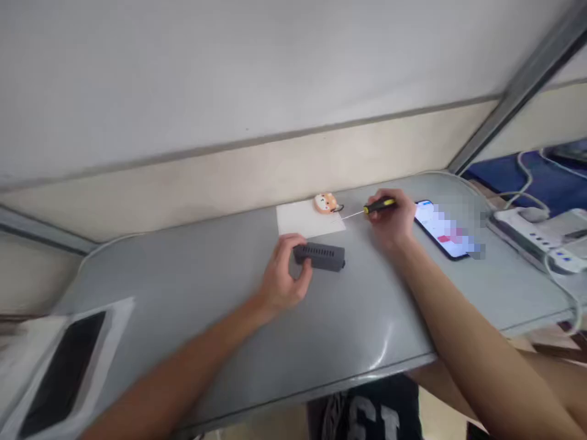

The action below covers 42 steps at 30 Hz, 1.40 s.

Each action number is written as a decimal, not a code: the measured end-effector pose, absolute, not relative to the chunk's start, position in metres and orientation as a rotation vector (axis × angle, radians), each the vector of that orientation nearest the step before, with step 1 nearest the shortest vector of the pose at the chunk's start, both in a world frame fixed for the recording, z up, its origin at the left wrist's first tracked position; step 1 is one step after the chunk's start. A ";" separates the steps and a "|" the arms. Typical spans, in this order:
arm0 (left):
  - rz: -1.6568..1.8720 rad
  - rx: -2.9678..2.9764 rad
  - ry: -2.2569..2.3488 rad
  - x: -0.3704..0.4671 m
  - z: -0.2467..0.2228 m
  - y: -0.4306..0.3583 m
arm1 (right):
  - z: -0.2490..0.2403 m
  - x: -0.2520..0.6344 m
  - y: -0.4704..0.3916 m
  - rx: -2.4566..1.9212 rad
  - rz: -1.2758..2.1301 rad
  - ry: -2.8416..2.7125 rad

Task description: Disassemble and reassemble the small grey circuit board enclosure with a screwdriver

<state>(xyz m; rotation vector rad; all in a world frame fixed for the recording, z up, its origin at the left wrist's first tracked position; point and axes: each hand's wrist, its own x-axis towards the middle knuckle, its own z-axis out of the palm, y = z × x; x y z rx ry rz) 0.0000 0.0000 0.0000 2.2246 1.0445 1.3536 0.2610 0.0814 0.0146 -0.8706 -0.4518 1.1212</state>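
Centre: dark slotted block point(324, 256), steadied by your left fingers point(306, 264), curled closed around its end. Right fingers point(373, 215): wrapped round a screwdriver point(381, 205), apparently for aiming its tip.

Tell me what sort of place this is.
Probably a desk in a lived-in room or dormitory: a grey tabletop against a wall, a lit phone, and a power strip with cables.

Dark grey rectangular box point(326, 256) with a row of slots along its upper side, lying lengthwise across the grey worktop point(220, 269), its left end gripped in the left hand point(285, 275). Black-and-yellow screwdriver point(380, 205) in the right hand point(393, 223), its thin shaft pointing left over white paper point(296, 220).
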 end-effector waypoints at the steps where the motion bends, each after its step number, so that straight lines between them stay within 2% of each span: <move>1: 1.284 2.206 1.028 0.001 -0.002 0.001 | 0.014 0.262 0.081 -0.873 1.118 -0.455; 6: 0.984 2.031 1.042 0.005 -0.007 0.003 | 0.007 0.272 0.085 -0.913 1.060 -0.500; 11: 0.925 1.901 1.154 0.005 -0.005 0.005 | 0.014 0.273 0.080 -1.113 0.847 -0.582; 16: 0.957 1.950 1.231 0.005 -0.005 0.007 | 0.023 0.260 0.020 -1.250 0.551 -0.714; 23: 1.044 2.036 1.249 0.004 -0.015 0.015 | -0.005 0.264 -0.069 -1.313 0.238 -0.832; 32: 1.139 2.123 1.225 0.006 -0.010 0.013 | -0.006 0.260 -0.078 -1.446 0.379 -1.014; 42: 1.279 2.176 1.119 0.006 -0.009 0.012 | 0.004 0.264 -0.077 -1.379 0.811 -1.166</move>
